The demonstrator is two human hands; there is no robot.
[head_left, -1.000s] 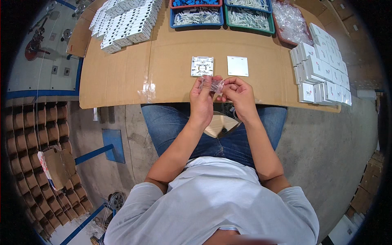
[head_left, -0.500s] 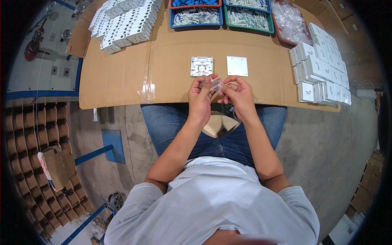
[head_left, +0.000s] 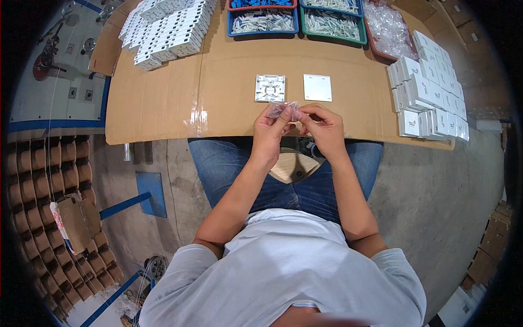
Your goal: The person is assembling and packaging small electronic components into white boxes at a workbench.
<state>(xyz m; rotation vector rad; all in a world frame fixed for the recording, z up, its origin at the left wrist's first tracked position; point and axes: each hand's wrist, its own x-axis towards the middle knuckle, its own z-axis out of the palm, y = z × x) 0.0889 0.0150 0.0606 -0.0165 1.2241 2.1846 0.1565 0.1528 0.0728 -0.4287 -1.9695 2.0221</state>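
Observation:
Between my two hands, just above the near edge of the cardboard-covered table, is a small crumpled clear plastic bag [head_left: 284,108]. My left hand [head_left: 268,131] pinches its left side with thumb and fingers. My right hand [head_left: 324,128] has its fingertips closed on the bag's right end. Whether anything lies inside the bag is too small to tell. Beyond my left hand lies a square white frame [head_left: 269,88] with its detailed inner side showing. To the right of it rests a plain square white plate [head_left: 317,88], apart from my fingers.
White boxed units [head_left: 169,41] are stacked at the far left, and white boxes [head_left: 430,95] at the right. At the back stand a blue tray [head_left: 262,35] and a green tray [head_left: 333,39] of small parts. A reddish tray [head_left: 383,53] holds clear plastic bags.
Both hands have shifted slightly, and the fingers now press closer together around the plastic bag, which looks more bunched and flattened. The frame and plate stay put.

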